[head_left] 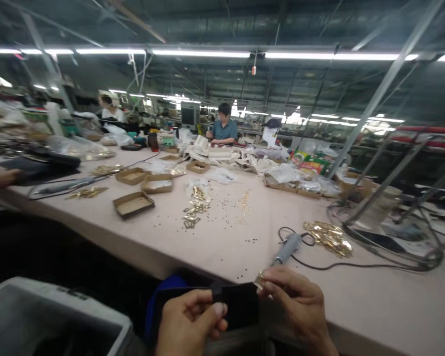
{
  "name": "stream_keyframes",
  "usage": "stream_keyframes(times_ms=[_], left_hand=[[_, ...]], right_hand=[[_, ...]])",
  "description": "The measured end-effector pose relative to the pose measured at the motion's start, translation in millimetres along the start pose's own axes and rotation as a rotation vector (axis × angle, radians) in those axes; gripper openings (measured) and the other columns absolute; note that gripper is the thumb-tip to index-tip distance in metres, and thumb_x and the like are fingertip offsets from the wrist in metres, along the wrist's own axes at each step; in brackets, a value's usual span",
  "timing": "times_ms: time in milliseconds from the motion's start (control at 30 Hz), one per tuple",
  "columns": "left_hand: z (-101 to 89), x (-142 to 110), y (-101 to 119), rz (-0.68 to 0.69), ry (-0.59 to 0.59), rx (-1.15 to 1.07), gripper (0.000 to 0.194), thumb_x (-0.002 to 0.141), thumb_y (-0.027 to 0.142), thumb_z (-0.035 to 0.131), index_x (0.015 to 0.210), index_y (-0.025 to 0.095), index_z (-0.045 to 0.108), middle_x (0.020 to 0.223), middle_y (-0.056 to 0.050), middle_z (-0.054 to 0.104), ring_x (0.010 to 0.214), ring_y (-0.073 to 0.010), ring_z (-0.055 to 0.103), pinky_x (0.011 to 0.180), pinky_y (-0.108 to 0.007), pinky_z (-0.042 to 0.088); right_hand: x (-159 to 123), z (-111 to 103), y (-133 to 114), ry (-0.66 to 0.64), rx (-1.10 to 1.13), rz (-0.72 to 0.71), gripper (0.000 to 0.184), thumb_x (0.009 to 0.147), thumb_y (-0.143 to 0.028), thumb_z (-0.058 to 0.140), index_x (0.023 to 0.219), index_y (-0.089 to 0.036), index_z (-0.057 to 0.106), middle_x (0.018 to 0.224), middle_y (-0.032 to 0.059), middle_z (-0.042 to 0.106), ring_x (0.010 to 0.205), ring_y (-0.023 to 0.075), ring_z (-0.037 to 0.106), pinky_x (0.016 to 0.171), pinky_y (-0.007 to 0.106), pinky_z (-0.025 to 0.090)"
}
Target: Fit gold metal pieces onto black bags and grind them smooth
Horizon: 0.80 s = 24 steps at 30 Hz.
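Note:
My left hand (pixel 193 319) is closed, its thumb and fingers pinching the end of a black strap-like piece (pixel 241 305) in front of the table edge. Between the thumb and fingertips of my right hand (pixel 298 301) is a small shiny gold metal fitting (pixel 259 280), right by the black piece's upper right corner. Whether the two touch is unclear. Just beyond my right hand lies a grey corded electric screwdriver (pixel 287 248). Tiny dark screws (pixel 250 241) are scattered on the tabletop beyond my hands.
A pile of gold fittings (pixel 328 238) lies at the right; gold buckles (pixel 193 213) lie mid-table. Cardboard trays (pixel 133 204) stand left of them. A grey bin (pixel 96 309) is at lower left. Another person's hand (pixel 0 177) reaches in at the left edge. A person (pixel 224 128) sits across the table.

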<state>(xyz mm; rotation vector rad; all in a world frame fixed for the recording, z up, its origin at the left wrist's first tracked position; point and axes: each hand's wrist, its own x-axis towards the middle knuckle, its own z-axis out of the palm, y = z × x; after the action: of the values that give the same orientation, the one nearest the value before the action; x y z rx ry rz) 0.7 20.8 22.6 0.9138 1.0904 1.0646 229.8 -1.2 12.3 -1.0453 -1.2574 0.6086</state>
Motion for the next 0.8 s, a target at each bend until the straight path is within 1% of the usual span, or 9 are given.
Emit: stream_keyframes(times_ms=[67, 133, 200, 267, 333, 400, 500, 667, 800], left_hand=[[6.2, -0.2, -0.6, 0.026, -0.021, -0.007, 0.033, 0.061, 0.036, 0.090, 0.076, 0.009, 0.078, 0.064, -0.013, 0.073, 0.052, -0.0199, 0.067, 0.047, -0.024, 0.048], [9.0, 0.5, -2.4, 0.032, -0.021, -0.009, 0.035, 0.061, 0.036, 0.090, 0.075, 0.008, 0.077, 0.061, -0.012, 0.071, 0.050, -0.0194, 0.066, 0.046, -0.023, 0.047], [9.2, 0.6, -2.6, 0.039, -0.031, 0.002, 0.035, 0.061, 0.037, 0.089, 0.077, 0.007, 0.078, 0.060, -0.012, 0.071, 0.050, -0.0195, 0.066, 0.046, -0.023, 0.046], [7.6, -1.1, 0.0, 0.050, -0.060, 0.014, 0.034, 0.065, 0.036, 0.087, 0.079, 0.006, 0.079, 0.065, -0.015, 0.073, 0.054, -0.0197, 0.068, 0.048, -0.023, 0.048], [5.1, -4.2, 4.2, 0.055, -0.082, 0.016, 0.030, 0.068, 0.033, 0.083, 0.081, 0.006, 0.079, 0.072, -0.017, 0.076, 0.058, -0.0197, 0.069, 0.053, -0.024, 0.050], [2.5, -7.4, 7.6, 0.048, -0.086, 0.014, 0.028, 0.070, 0.029, 0.081, 0.085, 0.005, 0.079, 0.077, -0.018, 0.077, 0.062, -0.0202, 0.070, 0.057, -0.025, 0.052], [-0.7, -10.5, 8.9, 0.049, -0.099, 0.033, 0.028, 0.073, 0.026, 0.078, 0.091, 0.005, 0.080, 0.081, -0.018, 0.077, 0.065, -0.0211, 0.071, 0.060, -0.027, 0.053], [-3.5, -13.3, 9.2, 0.111, -0.132, 0.079, 0.025, 0.076, 0.020, 0.070, 0.094, 0.006, 0.081, 0.079, -0.016, 0.077, 0.066, -0.0206, 0.071, 0.061, -0.027, 0.053], [-6.0, -16.5, 11.2, 0.120, -0.150, 0.095, 0.027, 0.077, 0.018, 0.067, 0.097, 0.007, 0.082, 0.082, -0.015, 0.077, 0.069, -0.0216, 0.072, 0.064, -0.028, 0.056]], right_hand=[[1.9, 21.9, -6.5, -0.089, 0.022, -0.026, 0.009, 0.084, -0.020, 0.081, 0.093, -0.023, 0.083, 0.087, 0.0089, 0.076, 0.074, 0.0230, 0.073, 0.065, 0.033, 0.061], [4.9, 36.7, -12.8, -0.159, 0.028, -0.042, 0.005, 0.085, -0.021, 0.079, 0.088, -0.022, 0.083, 0.088, 0.0098, 0.076, 0.080, 0.0244, 0.073, 0.069, 0.034, 0.060], [6.0, 46.0, -16.6, -0.190, 0.065, -0.018, 0.004, 0.085, -0.024, 0.079, 0.082, -0.021, 0.081, 0.087, 0.0098, 0.074, 0.082, 0.0249, 0.072, 0.070, 0.033, 0.060], [3.8, 52.4, -16.8, -0.192, 0.144, 0.048, 0.007, 0.084, -0.026, 0.080, 0.081, -0.020, 0.077, 0.085, 0.0082, 0.073, 0.078, 0.0226, 0.071, 0.067, 0.032, 0.060], [-1.3, 57.2, -14.4, -0.183, 0.210, 0.135, 0.009, 0.084, -0.027, 0.081, 0.086, -0.020, 0.074, 0.084, 0.0061, 0.072, 0.072, 0.0196, 0.069, 0.065, 0.030, 0.059], [-7.0, 60.9, -11.6, -0.151, 0.224, 0.205, 0.018, 0.083, -0.029, 0.082, 0.097, -0.021, 0.074, 0.084, 0.0050, 0.072, 0.068, 0.0179, 0.068, 0.065, 0.030, 0.060], [-11.0, 63.9, -11.0, -0.130, 0.196, 0.246, 0.027, 0.083, -0.033, 0.082, 0.105, -0.020, 0.075, 0.082, 0.0050, 0.072, 0.068, 0.0183, 0.067, 0.065, 0.031, 0.059], [-2.5, 62.4, -21.0, -0.258, 0.100, 0.241, 0.020, 0.086, -0.036, 0.079, 0.097, -0.019, 0.079, 0.084, 0.0057, 0.071, 0.071, 0.0177, 0.065, 0.064, 0.028, 0.055], [6.7, 61.8, -28.9, -0.373, -0.008, 0.212, 0.014, 0.088, -0.030, 0.075, 0.096, -0.020, 0.081, 0.084, 0.0054, 0.071, 0.075, 0.0178, 0.065, 0.065, 0.027, 0.053]])
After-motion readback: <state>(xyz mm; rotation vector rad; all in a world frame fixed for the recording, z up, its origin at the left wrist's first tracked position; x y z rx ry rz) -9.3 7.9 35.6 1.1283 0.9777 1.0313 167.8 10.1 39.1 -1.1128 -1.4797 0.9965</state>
